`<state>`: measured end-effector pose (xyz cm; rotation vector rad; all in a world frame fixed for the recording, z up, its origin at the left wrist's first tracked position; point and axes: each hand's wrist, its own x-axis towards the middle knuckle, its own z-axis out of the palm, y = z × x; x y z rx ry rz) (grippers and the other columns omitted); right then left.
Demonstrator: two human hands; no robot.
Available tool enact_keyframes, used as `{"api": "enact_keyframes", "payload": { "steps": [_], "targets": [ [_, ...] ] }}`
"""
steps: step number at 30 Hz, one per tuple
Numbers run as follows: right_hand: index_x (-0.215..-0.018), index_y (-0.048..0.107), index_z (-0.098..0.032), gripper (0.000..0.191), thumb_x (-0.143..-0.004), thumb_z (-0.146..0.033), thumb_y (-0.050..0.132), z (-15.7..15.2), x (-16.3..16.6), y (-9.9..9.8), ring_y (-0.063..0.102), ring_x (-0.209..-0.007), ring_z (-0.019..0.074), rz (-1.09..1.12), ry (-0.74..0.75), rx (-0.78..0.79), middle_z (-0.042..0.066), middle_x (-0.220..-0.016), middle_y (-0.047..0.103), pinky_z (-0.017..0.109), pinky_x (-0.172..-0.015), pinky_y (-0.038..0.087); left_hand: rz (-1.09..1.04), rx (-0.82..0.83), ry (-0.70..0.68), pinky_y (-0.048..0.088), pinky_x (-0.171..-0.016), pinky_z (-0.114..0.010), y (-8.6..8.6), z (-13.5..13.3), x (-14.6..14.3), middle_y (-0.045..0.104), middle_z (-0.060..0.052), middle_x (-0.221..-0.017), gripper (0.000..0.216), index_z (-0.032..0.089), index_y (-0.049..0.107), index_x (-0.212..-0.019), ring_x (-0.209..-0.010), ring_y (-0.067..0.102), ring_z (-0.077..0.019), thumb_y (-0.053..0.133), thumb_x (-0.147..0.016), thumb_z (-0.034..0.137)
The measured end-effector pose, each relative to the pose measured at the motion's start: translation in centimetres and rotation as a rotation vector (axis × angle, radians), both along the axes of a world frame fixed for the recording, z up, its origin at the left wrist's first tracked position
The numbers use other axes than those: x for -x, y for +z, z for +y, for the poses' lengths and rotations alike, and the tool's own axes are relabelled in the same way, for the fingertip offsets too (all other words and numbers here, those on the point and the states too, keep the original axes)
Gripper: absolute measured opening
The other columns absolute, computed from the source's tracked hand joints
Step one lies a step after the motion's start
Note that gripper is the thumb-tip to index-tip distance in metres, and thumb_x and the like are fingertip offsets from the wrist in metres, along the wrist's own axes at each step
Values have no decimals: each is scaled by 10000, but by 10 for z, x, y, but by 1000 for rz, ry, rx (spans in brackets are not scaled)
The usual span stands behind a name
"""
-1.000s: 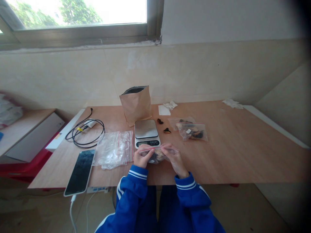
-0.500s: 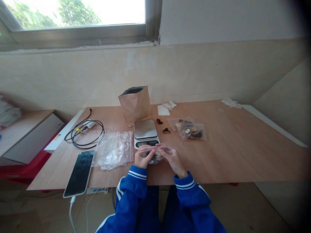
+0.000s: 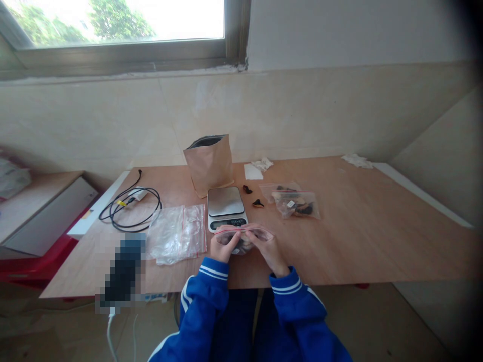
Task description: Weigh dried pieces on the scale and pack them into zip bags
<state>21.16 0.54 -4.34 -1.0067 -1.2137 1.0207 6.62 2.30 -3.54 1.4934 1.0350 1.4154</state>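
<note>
A clear zip-lock bag [image 3: 241, 245] with a red seal strip and dark and pale dried pieces inside is held between my two hands near the table's front edge. My left hand [image 3: 224, 246] pinches the left part of its top strip. On the right part, my right hand [image 3: 265, 245] pinches the strip too, the thumbs close together at the middle. Just beyond the bag stands a white digital scale [image 3: 226, 208] with a bare metal plate. Two dark dried pieces lie right of the scale, one being a curved piece [image 3: 258, 203]. My fingertips behind the strip are partly hidden.
Behind the scale stands an open brown paper pouch [image 3: 210, 163]. Flat clear zip-lock bags [image 3: 175, 234] lie to the left, beside a blurred-out phone [image 3: 123, 271] and a coiled black cable [image 3: 130, 230]. Filled zip-lock bags [image 3: 300, 203] rest to the right. A white paper [image 3: 253, 172] lies at the back.
Both hands keep their pinch on the bag's strip, with hardly any shift. The legs under the table have moved closer together. The camera view has shifted very slightly.
</note>
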Motion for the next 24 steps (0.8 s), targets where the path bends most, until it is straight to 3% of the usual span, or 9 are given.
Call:
{"api": "enact_keyframes", "payload": {
  "steps": [4,7,14,20,24],
  "targets": [
    [-920,726,-228,215,-771,-381,695,0,0,1,651,-960,225,31,23,55,55,-1019,710,409,-912,521,56,4,-23,496,-847,-365,1,-1,-1,727,-89,-824,197,175,749,-788,-849,652,-220,666,-782,354],
    [-855,740,-228,176,-777,-377,691,1,0,-2,640,-996,227,25,9,48,55,-1020,712,410,-931,509,95,-33,-10,485,-857,-370,-1,-1,0,728,-82,-825,184,186,746,-784,-851,647,-217,652,-795,343],
    [-764,723,-235,131,-783,-359,685,3,0,-4,642,-934,215,16,6,-46,36,-900,712,383,-873,523,118,-105,36,467,-857,-370,-7,1,0,710,-72,-782,173,197,727,-715,-822,631,-206,666,-773,348],
    [-736,696,-219,135,-756,-353,701,4,9,-5,633,-789,189,-40,-125,-70,27,-790,676,333,-768,518,151,-118,114,468,-849,-359,-10,-1,0,699,-62,-764,144,207,726,-716,-804,627,-201,674,-766,332],
    [-747,700,-219,198,-748,-417,697,2,15,0,640,-789,194,-12,-157,-33,32,-797,685,338,-765,527,74,-44,121,494,-833,-353,-11,-1,1,701,-72,-811,183,187,731,-783,-832,638,-206,680,-765,362]
  ]
}}
